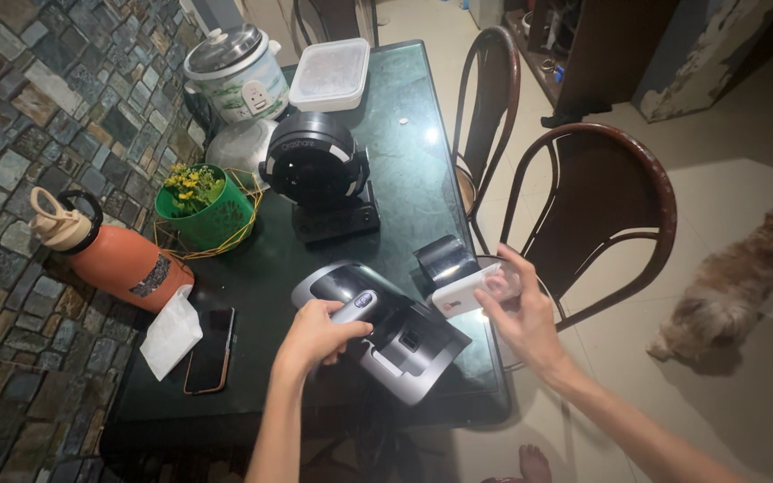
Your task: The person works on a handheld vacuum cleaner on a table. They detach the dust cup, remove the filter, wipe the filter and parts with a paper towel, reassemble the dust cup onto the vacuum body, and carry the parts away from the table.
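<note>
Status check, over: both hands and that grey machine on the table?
Left hand grips grey machine top. Right hand holds white part beside it. Phone, napkin lie left, apart.

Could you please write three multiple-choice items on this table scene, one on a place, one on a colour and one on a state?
1. Where does the smartphone lie?
A. beside the white tissue, near the table's near edge
B. on the chair seat
C. on top of the rice cooker

2. What colour is the pot holding the yellow flowers?
A. red
B. green
C. white

3. What is the right hand doing?
A. lying flat and empty on the table
B. holding a small white device
C. gripping the orange bottle

Answers:
1 A, the phone lies next to the tissue.
2 B, the pot is plainly green.
3 B, its fingers close round the white device, while the left hand grips the grey machine.
</note>
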